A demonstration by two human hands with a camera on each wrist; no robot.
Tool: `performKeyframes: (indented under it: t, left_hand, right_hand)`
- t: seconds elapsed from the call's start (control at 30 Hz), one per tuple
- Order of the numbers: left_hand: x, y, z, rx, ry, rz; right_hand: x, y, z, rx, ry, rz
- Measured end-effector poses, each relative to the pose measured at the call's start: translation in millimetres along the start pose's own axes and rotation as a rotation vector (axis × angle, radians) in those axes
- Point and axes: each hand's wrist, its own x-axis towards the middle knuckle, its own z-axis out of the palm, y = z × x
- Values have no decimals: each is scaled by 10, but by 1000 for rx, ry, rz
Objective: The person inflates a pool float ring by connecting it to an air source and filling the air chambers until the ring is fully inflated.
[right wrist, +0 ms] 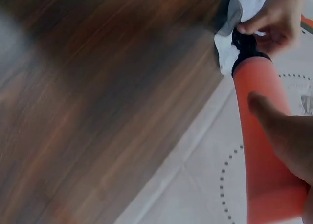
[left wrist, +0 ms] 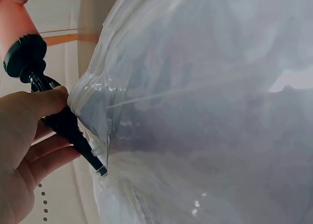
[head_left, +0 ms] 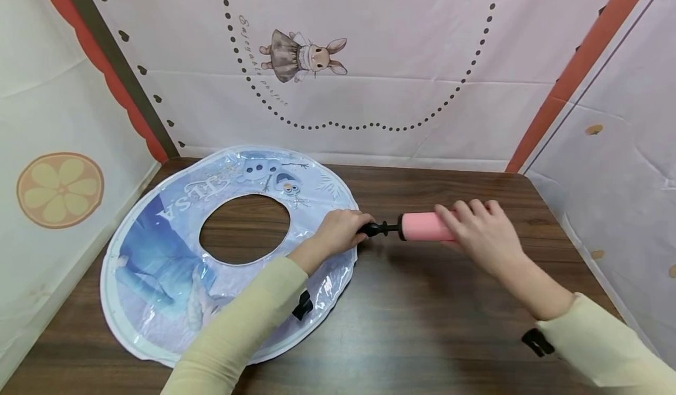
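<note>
Your left hand (head_left: 340, 230) pinches one black nozzle (head_left: 373, 229) at the right edge of one swim ring (head_left: 158, 266); your right hand (head_left: 482, 233) grips one pink pump (head_left: 422, 226) above one brown table (head_left: 422, 324).

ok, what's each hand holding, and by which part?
Both hold the hand pump: the left hand grips its black tapered end, the right hand its pink barrel.

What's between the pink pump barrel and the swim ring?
The black end of the pump, gripped by the left hand. The left wrist view shows its tip at the swim ring's edge.
</note>
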Motion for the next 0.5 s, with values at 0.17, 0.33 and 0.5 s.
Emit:
performKeyframes:
  t: [0.17, 0.33, 0.5]
  left_hand:
    - [-8, -9, 18, -12, -10, -2]
    - [-4, -18, -9, -17, -52, -34]
    - [0, -29, -19, 2, -107, -58]
  right_hand:
    - [141, -209, 152, -47, -6, 6]
    - [76, -125, 109, 19, -24, -40]
    - [-105, 177, -113, 59, -4, -84]
